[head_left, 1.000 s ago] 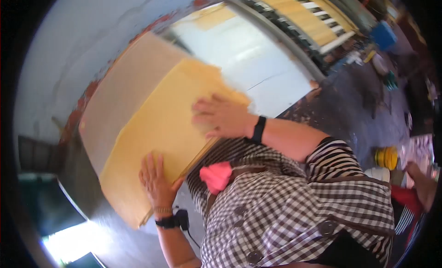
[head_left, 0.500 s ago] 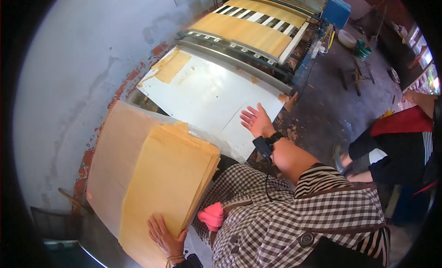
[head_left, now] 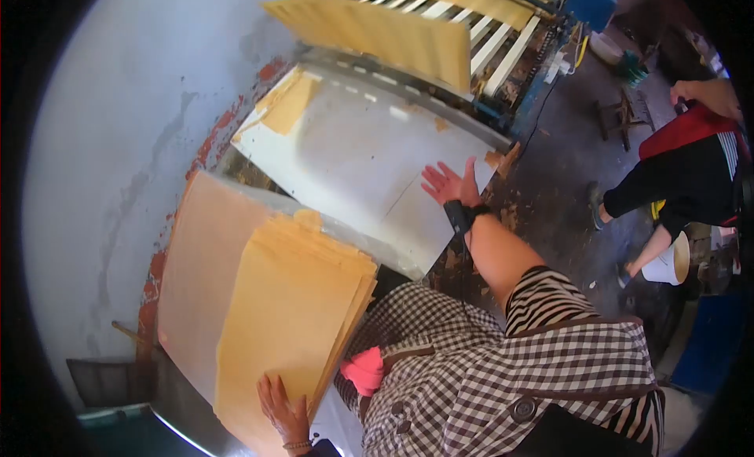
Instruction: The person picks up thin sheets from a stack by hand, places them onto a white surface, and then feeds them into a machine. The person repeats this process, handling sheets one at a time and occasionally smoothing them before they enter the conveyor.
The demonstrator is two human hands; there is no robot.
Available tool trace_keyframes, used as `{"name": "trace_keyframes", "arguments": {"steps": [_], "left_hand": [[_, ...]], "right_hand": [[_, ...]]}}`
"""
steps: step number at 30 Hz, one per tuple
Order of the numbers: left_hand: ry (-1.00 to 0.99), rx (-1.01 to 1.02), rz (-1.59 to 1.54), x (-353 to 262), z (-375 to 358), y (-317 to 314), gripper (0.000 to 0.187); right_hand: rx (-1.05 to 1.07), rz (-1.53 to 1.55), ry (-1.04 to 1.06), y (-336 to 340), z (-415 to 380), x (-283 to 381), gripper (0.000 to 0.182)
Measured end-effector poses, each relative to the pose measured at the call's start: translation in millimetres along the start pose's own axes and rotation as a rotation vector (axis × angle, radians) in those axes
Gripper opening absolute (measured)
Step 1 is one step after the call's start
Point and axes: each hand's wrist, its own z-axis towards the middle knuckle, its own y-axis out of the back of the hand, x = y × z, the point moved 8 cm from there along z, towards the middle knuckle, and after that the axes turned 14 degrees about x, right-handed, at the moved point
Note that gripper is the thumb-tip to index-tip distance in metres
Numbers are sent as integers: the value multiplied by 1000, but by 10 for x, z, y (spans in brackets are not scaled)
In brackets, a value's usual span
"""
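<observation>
My left hand (head_left: 283, 410) lies flat, fingers outstretched, on a stack of thin yellowish wood veneer sheets (head_left: 294, 316) at the lower left. The stack's edges are uneven on the side toward my body. Above the white board (head_left: 353, 166), my right hand (head_left: 454, 184) is held out palm up with fingers spread, holding nothing. Beyond it, a large veneer sheet (head_left: 377, 37) is raised at a tilt off the slatted machine bed (head_left: 487, 45), its lower edge near the board's far end.
A paler sheet (head_left: 200, 253) extends from the stack toward the stained wall (head_left: 118, 166). A veneer scrap (head_left: 294, 104) lies on the board's far left corner. At right, a person in dark trousers (head_left: 683, 174) stands beside a white bucket (head_left: 667, 261). Debris litters the floor.
The veneer sheet on the machine has tipped up off the slats toward the white board, shading it. My right hand has shifted slightly up and right. The person at right has moved, uncovering the bucket.
</observation>
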Motion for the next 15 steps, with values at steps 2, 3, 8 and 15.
{"name": "trace_keyframes", "arguments": {"steps": [2,3,8,15], "left_hand": [[-35,-15,37,-123,83,157,74],[-40,-32,21,-163,132,231,73],[-116,-74,17,-336,347,458,66],[-318,-102,7,-742,939,611,58]], "right_hand": [[39,7,2,-105,100,77,122],[65,9,4,-186,174,127,122],[53,-81,-49,-537,363,302,96],[-404,-580,-56,549,304,900,40]]}}
